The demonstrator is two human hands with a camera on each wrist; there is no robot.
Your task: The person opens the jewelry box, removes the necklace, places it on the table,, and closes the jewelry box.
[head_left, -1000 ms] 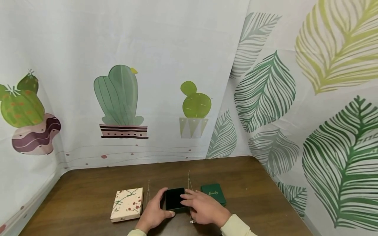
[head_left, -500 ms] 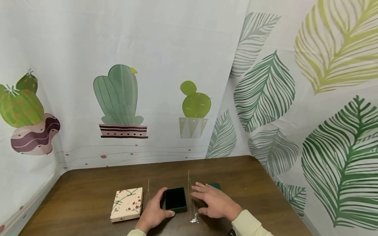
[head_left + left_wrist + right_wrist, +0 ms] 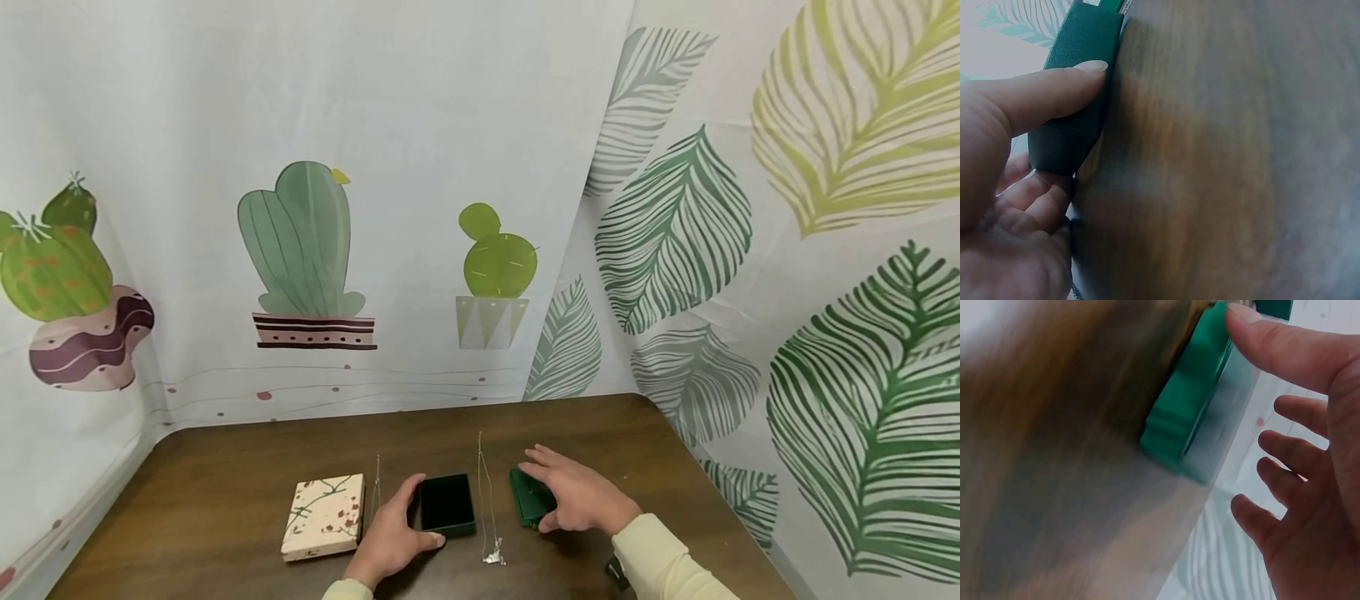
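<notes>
An open dark green jewelry box [image 3: 453,531] with a black inside lies mid-table. My left hand [image 3: 388,533] grips its left side; in the left wrist view the thumb [image 3: 1054,97] presses one side of the box [image 3: 1088,47] and fingers lie beneath its end. My right hand [image 3: 581,493] reaches over the green box lid [image 3: 528,502], partly hiding it. In the right wrist view its thumb is at one end of the lid [image 3: 1182,400], while the other fingers are spread apart from it. A silver necklace [image 3: 493,552] lies between the box and the lid.
A cream floral box [image 3: 322,517] stands left of my left hand. Another thin chain [image 3: 377,483] lies beside it, partly hidden by that hand. The wooden table [image 3: 247,467] ends at a printed curtain [image 3: 420,167]. A small dark object [image 3: 617,573] shows by the right sleeve.
My right hand has moved right, from the jewelry box across the necklace to the green lid. The necklace's pendant has come into full view. The left hand keeps its hold on the box.
</notes>
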